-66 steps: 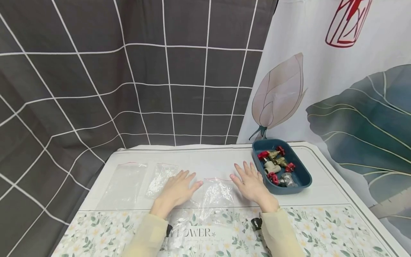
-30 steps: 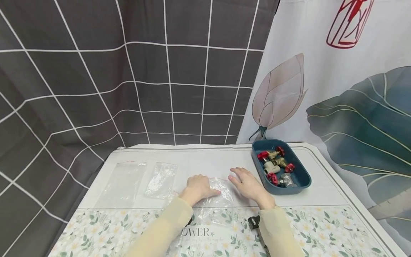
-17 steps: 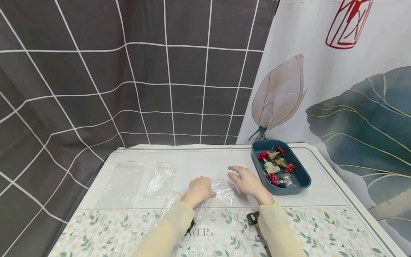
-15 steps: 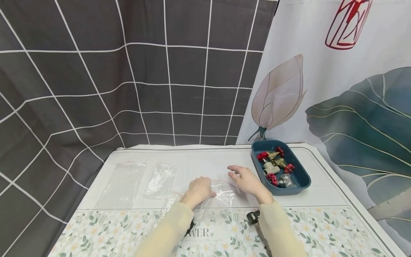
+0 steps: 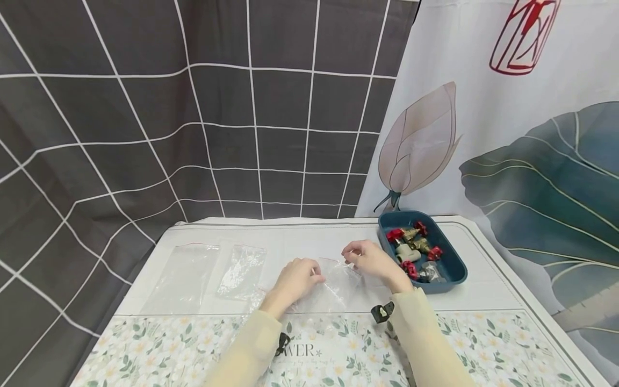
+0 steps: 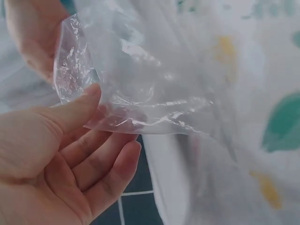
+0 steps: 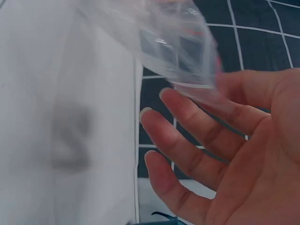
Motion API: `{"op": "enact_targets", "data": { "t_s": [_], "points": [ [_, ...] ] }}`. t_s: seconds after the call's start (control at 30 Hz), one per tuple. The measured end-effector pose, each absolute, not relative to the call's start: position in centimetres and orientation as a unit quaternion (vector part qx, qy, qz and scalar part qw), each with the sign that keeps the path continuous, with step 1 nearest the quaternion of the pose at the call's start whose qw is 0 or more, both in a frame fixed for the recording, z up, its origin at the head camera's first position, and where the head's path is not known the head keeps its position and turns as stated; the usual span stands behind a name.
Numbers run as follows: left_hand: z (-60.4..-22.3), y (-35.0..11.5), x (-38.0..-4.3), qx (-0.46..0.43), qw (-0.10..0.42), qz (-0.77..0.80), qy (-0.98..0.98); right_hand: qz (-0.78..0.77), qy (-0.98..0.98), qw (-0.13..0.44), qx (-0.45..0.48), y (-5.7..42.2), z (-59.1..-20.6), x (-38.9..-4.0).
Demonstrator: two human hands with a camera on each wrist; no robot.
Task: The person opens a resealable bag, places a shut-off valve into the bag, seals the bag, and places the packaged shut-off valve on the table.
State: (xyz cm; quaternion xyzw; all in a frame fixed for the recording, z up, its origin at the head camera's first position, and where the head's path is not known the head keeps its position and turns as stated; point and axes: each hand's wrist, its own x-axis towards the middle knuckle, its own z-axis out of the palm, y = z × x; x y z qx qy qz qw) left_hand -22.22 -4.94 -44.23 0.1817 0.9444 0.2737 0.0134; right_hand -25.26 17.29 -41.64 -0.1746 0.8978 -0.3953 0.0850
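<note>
A clear zip-lock bag (image 5: 336,285) with a thin red line along its mouth is stretched between my two hands over the middle of the table. My left hand (image 5: 296,280) pinches its left edge; in the left wrist view the thumb (image 6: 86,105) lies on the film with fingers behind it. At the opposite top corner, my right hand (image 5: 372,260) holds the film between thumb and index finger. The right wrist view shows the bag (image 7: 178,51) running up from that pinch, the other fingers (image 7: 187,154) loosely bent below.
Right of my right hand stands a dark blue tray (image 5: 456,271) holding several valves with red handles (image 5: 410,269) and a cream pipe fitting (image 5: 408,252). Two more clear bags, a large one (image 5: 186,279) and a smaller one (image 5: 242,271), lie flat at left. Curtains (image 5: 285,150) hang behind.
Both hands were spread flat above the table; the left has moved right and taken the bag's edge, and the right has closed on its corner. The bag is now lifted between them.
</note>
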Motion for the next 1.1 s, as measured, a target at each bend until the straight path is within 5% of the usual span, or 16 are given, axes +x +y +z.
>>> {"op": "enact_targets", "data": {
  "t_s": [0.63,1.1],
  "points": [
    [-41.3,-6.5,-22.8,0.189,-0.079,0.348,0.915,-0.439,0.878,0.07,-0.18,15.6,-38.4,-24.4],
    [-41.0,-6.0,-22.2,0.113,-0.159,0.434,0.879,-0.379,0.915,-0.069,-0.116,13.1,-37.8,-23.3]
  ]
}}
